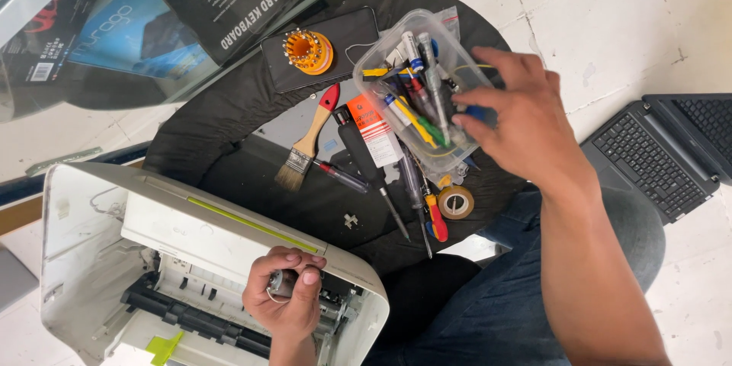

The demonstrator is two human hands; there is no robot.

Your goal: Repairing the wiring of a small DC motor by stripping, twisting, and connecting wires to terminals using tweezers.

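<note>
- Seen from above, a person sits over an opened white printer (191, 259) lying at the near left, its cover off and its black rollers and inner frame exposed.
- Left hand (286, 301): fingers clenched around a small silvery cylindrical part (279, 283), seemingly a little motor, held just above the printer's open right side.
- Right hand (522, 126): it reaches into a clear plastic tub (381, 61) at the far middle. The fingers are curled down among the tools inside; whether they grip one cannot be told.
- Inside the tub are screwdrivers and pens with blue, yellow, green and red handles, packed close together.
- The tub rests on a round black cushioned stool top (229, 107) that serves as the counter.
- Also on that surface: a paintbrush (307, 141) with a red-tipped wooden handle left of the tub, an orange round bit holder (308, 52) sitting on a dark phone (347, 38), a roll of tape (456, 202), and several loose screwdrivers (381, 175) lying near the tub.
- A dark laptop (659, 152) lies open on the white tiled floor at the right.
- Judging by the scene, the step in hand is choosing a tool while the removed part is kept in the other hand; the next move calls for picking out one slim driver without tipping the tub.
</note>
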